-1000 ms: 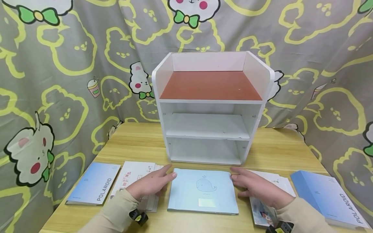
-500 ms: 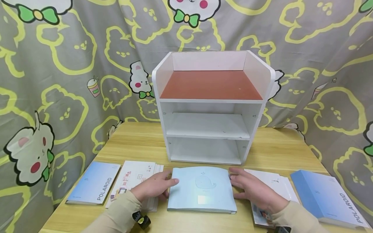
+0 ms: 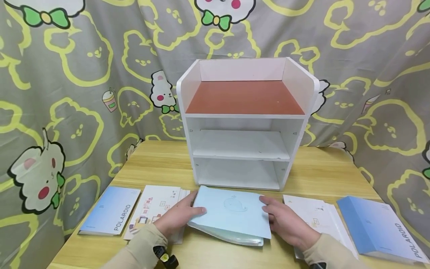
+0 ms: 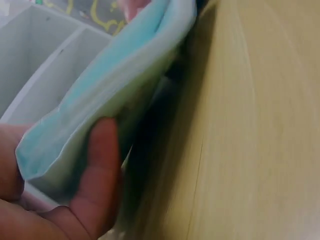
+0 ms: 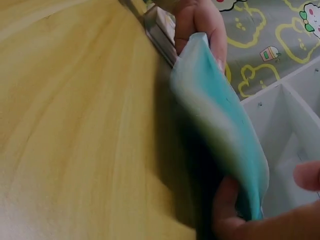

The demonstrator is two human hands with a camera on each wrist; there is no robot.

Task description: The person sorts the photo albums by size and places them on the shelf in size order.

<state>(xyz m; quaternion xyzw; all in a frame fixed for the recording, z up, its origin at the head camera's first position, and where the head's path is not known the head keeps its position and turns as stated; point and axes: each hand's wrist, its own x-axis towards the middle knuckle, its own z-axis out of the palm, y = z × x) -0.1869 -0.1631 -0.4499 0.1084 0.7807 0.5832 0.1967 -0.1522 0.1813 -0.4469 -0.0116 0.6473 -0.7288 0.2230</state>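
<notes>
A light blue book [image 3: 231,216] with a small whale drawn on its cover is lifted off the table at a slant, its soft pages sagging below the cover. My left hand [image 3: 179,215] grips its left edge, thumb over the cover. In the left wrist view, a finger of the left hand [image 4: 75,205] lies along the book's underside [image 4: 120,105]. On the opposite edge, my right hand [image 3: 290,224] holds the book between thumb and fingers. The right wrist view has the book [image 5: 225,110] edge-on, pinched by the right hand [image 5: 250,220], with the left hand [image 5: 200,22] beyond.
Behind the book stands a white shelf unit [image 3: 240,154] with a reddish-brown top board. White booklets lie left [image 3: 158,205] and right [image 3: 312,216]. Farther out are a blue POLAROID book [image 3: 109,211] and a thicker POLAROID book [image 3: 379,228]. A patterned curtain [image 3: 134,48] surrounds the wooden table [image 3: 154,160].
Both hands have closed onto the blue book's sides and raised it from the table. It now tilts, its right side lower, with the pages hanging apart from the cover.
</notes>
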